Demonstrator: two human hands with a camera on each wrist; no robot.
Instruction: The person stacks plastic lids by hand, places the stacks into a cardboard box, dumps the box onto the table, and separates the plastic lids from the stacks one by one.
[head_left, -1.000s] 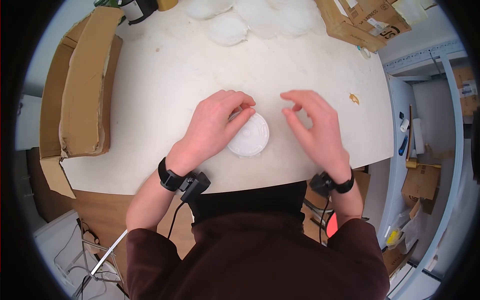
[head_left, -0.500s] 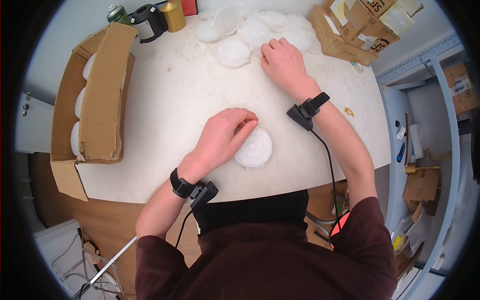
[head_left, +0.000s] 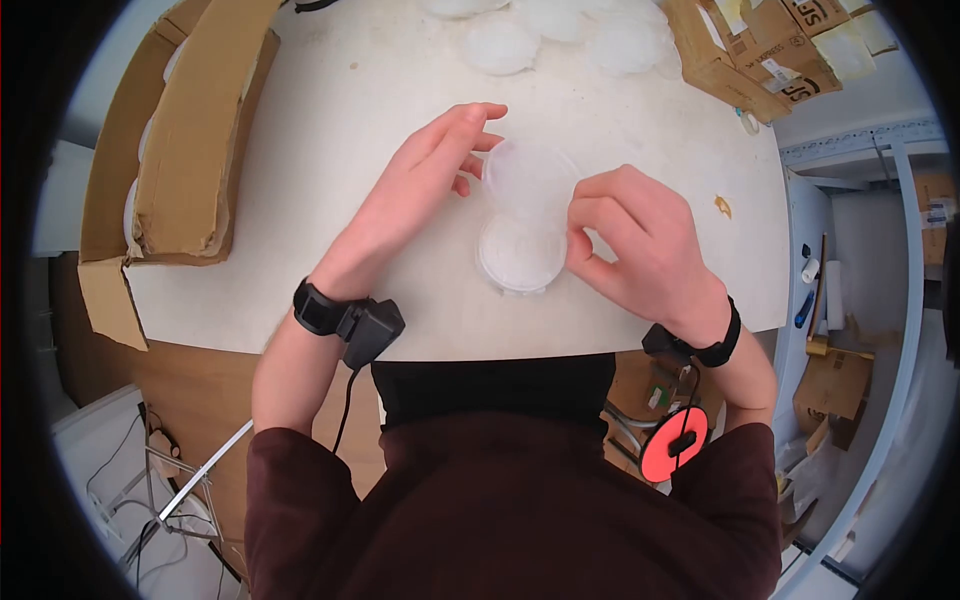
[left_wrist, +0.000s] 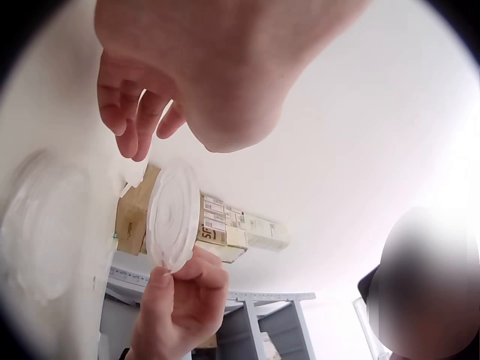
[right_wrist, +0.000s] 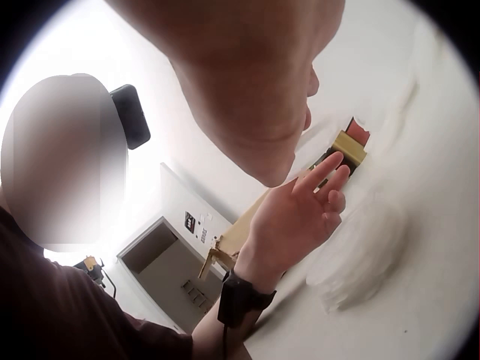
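Note:
A translucent round lid (head_left: 532, 178) is pinched at its edge by the right hand (head_left: 640, 245); the left wrist view shows this lid (left_wrist: 174, 217) tilted up, with thumb and fingers of the right hand (left_wrist: 184, 304) on its rim. Another round lid (head_left: 522, 255) lies on the table nearer the body, partly overlapped by the held one in the head view. The left hand (head_left: 425, 170), fingers parted and loosely extended, hovers beside the held lid's left side. A gap separates them in the left wrist view. In the right wrist view the left hand (right_wrist: 289, 225) appears empty.
Several translucent round pieces (head_left: 500, 45) lie at the table's far side. A long cardboard box (head_left: 190, 150) stands at the left, holding white round items. More cardboard boxes (head_left: 745, 50) are at the far right, with a blue-grey shelf frame (head_left: 905, 250) beyond the table's right edge.
The right hand has come back from the far pile with a lid pinched in its fingers. The left hand has left the lid on the table, moved farther forward and spread its fingers.

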